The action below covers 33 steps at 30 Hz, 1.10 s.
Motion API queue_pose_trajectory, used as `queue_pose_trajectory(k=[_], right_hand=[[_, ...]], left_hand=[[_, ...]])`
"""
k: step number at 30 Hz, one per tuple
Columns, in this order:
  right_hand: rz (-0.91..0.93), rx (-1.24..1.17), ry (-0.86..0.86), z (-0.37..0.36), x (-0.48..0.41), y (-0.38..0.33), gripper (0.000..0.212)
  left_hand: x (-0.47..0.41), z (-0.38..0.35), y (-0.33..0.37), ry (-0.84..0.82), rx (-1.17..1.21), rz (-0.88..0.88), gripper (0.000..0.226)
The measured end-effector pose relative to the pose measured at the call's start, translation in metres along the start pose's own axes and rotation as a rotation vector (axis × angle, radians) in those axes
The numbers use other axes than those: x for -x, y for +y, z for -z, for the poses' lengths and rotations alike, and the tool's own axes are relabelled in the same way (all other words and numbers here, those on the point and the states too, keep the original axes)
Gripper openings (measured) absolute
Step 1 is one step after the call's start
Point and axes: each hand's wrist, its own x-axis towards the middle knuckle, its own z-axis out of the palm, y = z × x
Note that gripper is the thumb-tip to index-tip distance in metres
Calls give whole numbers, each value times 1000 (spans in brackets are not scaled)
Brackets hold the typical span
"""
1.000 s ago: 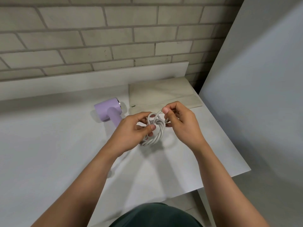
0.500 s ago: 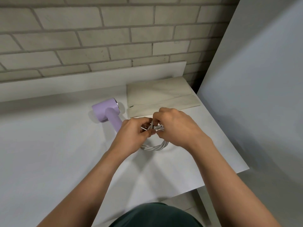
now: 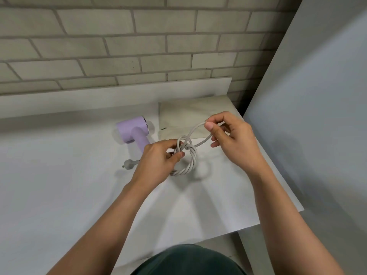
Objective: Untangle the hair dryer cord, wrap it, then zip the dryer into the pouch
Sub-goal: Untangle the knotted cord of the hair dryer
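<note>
Head camera shows, at the centre of the frame, the left hand [image 3: 158, 161] with its fingers curled around the coiled bundle of the grey cord [image 3: 190, 162], just above the white table [image 3: 59, 185]. The right hand [image 3: 234, 139], a little higher and to the right, pinches a loose loop of the same cord between thumb and forefinger. The lilac hair dryer [image 3: 135, 132] lies on the table left of the hands, a grey ribbed cord end [image 3: 129, 164] lies near the left wrist, and the beige pouch [image 3: 190, 112] lies flat behind the hands.
</note>
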Motion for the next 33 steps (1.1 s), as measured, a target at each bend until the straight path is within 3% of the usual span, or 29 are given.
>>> queue_pose_trajectory(k=[3, 7, 10, 12, 15, 18, 23, 27, 30, 33], right_hand=[[-81, 60, 14, -9, 0, 7, 8], [177, 445, 20, -18, 6, 6, 29], [326, 506, -191, -24, 11, -13, 33], [266, 704, -365, -30, 10, -17, 29], [191, 897, -414, -34, 9, -14, 25], [186, 797, -369, -27, 6, -4, 20], [114, 259, -144, -1, 2, 9, 3], [26, 1, 20, 0, 4, 2, 9], [-43, -20, 98, -5, -3, 6, 6], [-24, 216, 112, -12, -7, 17, 16]], left_hand=[[-2, 1, -2, -13, -50, 6, 5], [0, -2, -8, -64, -143, 20, 9], [2, -6, -8, -66, -202, 19, 9], [2, -6, -6, -46, -200, 2, 8], [1, -5, -3, -31, -203, -28, 9], [1, -5, -3, -35, -209, -39, 15], [3, -8, -6, 15, -197, -54, 7], [3, -9, -5, 54, -152, -43, 9], [1, -10, -5, 62, -183, -45, 8], [-3, -10, -4, 37, -225, -15, 10]])
